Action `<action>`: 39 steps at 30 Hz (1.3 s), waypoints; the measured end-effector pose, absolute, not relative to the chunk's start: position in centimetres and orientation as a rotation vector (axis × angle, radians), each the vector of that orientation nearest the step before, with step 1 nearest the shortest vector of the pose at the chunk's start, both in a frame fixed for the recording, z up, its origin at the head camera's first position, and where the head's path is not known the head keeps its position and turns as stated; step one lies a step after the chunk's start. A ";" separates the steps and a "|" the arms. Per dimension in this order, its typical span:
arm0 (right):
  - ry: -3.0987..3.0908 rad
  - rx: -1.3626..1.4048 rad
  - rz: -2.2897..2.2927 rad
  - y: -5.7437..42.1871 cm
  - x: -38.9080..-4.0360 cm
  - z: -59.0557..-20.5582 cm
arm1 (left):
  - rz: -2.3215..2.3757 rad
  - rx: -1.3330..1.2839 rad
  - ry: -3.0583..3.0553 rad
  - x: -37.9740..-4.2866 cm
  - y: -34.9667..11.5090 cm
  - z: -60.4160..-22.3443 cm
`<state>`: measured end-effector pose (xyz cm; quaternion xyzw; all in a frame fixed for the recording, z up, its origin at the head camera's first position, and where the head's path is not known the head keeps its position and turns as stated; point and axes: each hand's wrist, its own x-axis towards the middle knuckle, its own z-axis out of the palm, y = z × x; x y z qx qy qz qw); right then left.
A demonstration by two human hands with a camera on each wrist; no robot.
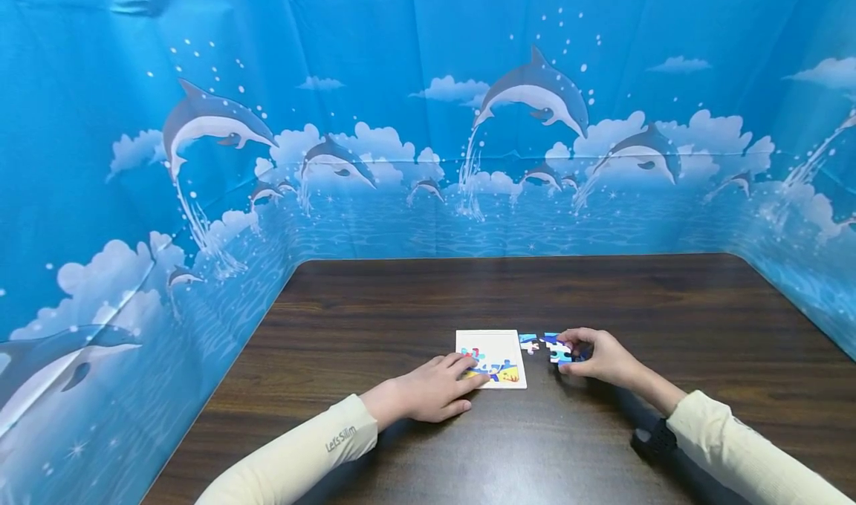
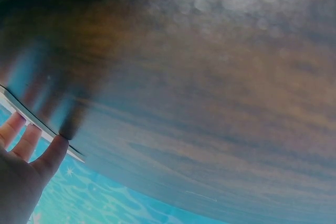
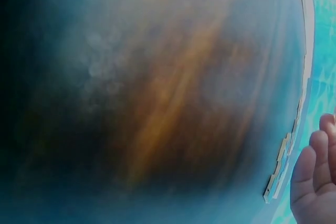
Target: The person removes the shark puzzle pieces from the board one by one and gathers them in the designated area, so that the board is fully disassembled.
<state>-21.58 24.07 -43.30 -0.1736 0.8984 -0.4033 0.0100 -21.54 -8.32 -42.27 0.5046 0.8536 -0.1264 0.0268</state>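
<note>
White wood or card, which cannot be told, is seen in the square puzzle tray (image 1: 491,341), which is set on the brown table (image 1: 374,297) between the two hands. Its near part is filled with colourful pieces (image 1: 510,373), partly covered by the left hand (image 1: 438,390), whose fingers are spread and laid loosely across the tray's left side. Just beside the tray's right edge, a loose piece (image 1: 528,341) is laid on the table. Farther right, a blue and white piece (image 1: 559,350) is pinched between the curved fingers and thumb of the right hand (image 1: 605,356). Both forearms are covered by cream sleeves (image 1: 294,453), and a black band (image 1: 658,440) is worn at the right wrist. Behind, the table is enclosed by blue cloth (image 1: 374,44) printed with leaping dolphins.
</note>
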 end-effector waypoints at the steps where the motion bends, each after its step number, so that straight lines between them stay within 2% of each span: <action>1: 2.814 -0.549 -1.233 24.0 -21.5 -43.3 | -0.392 1.560 2.637 -21.5 -8.3 -42.3; 10: 2.851 -0.543 -0.993 23.6 -21.4 -43.3 | -0.415 1.561 2.642 -21.4 -8.3 -42.3; 39: 2.875 -0.573 -0.789 23.1 -21.5 -42.8 | -0.420 1.547 2.653 -21.5 -8.3 -42.4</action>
